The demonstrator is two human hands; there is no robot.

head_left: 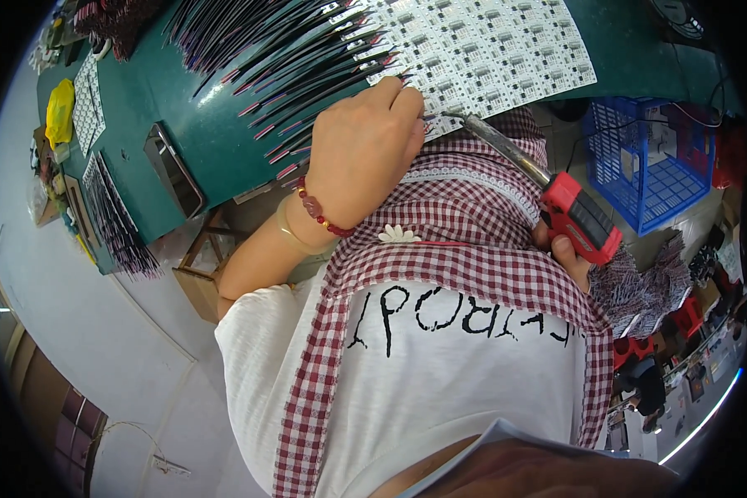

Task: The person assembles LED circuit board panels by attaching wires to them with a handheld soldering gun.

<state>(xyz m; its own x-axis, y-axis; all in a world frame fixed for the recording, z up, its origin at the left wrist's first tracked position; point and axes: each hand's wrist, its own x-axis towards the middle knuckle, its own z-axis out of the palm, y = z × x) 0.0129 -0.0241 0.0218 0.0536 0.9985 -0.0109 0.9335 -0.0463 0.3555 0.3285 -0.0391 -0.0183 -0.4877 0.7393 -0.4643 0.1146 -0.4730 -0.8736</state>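
Observation:
My left hand is closed in a pinch at the near left edge of a white panel of small circuit boards. A thin dark wire shows between its fingertips and the iron's tip; most of it is hidden by the fingers. My right hand grips a soldering iron with a red and black handle, its metal shaft pointing up and left. The iron's tip is at the panel's near edge, close to my left fingers. Rows of black and red wires fan out leftward from the panel.
The green table carries a phone, another wired panel, a bare board panel and a yellow bag. A blue plastic crate stands below its right side. Dark cables hang nearby.

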